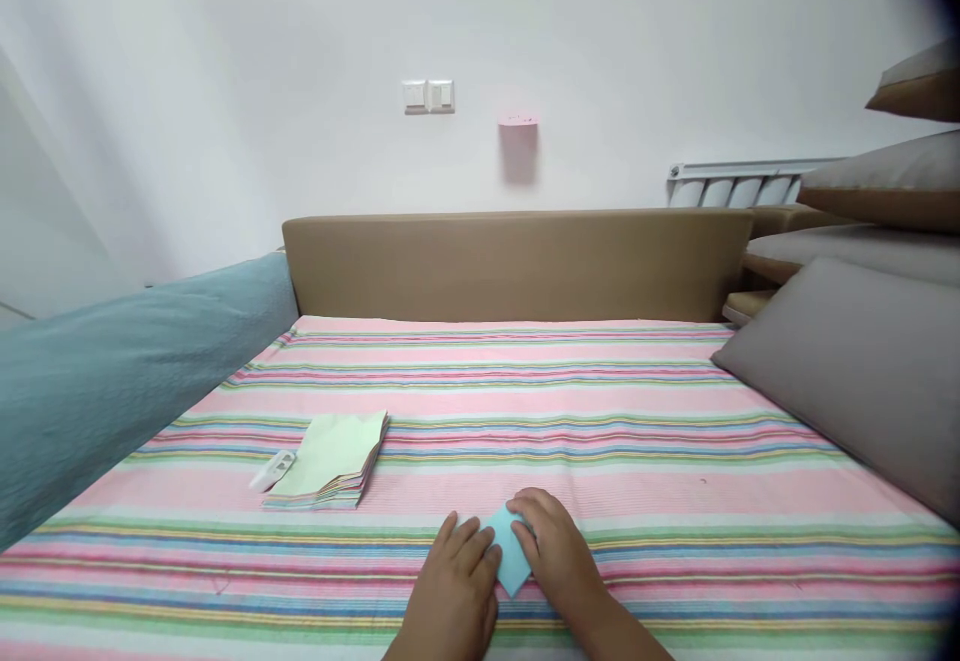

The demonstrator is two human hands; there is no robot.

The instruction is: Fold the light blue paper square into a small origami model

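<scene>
A small piece of folded light-blue paper (512, 558) lies on the striped sheet with one corner pointing down toward me. My left hand (456, 586) rests palm down at its left edge, fingers stretched out and the fingertips touching the paper. From the right, my right hand (556, 549) grips the paper's upper right edge between thumb and bent fingers. The far side of the paper is partly covered by these fingers. To the left lies a stack of coloured paper sheets (330, 451), pale green on top. A small white plastic object (273, 471) touches the stack's left side.
The pink striped sheet (570, 421) spreads over a sofa bed with a brown backrest (517, 266). Grey cushions (862, 371) are piled at the right, and a blue-green covered armrest (150, 361) runs along the left. Switches (428, 97) and a pink note (518, 120) are on the wall.
</scene>
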